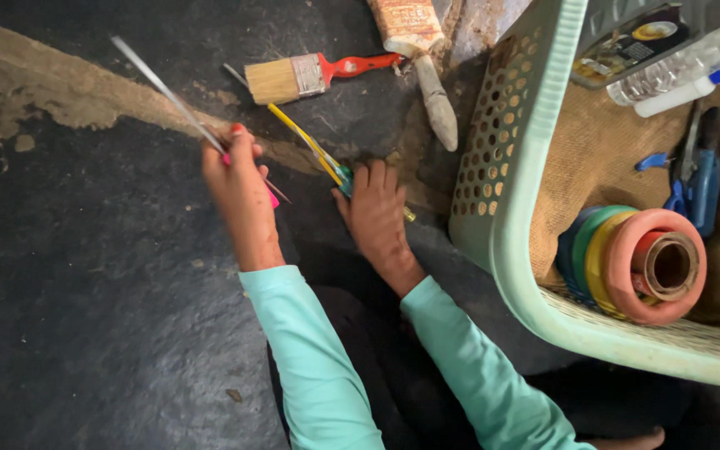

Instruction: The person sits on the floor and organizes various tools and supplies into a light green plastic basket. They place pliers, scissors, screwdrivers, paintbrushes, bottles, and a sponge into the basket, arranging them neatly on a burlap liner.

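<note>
Left hand point(239, 179) grips thin metal rod point(164, 87); right hand point(377, 212) presses yellow strip point(306, 142); paintbrush point(297, 77), green basket point(510, 192) near.

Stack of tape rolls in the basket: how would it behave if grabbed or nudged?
The tape rolls lie on their side on burlap in the green basket, so probably apt to roll. Separate rings, so likely to slide apart unless gripped through the core. Probably stiff.
</note>
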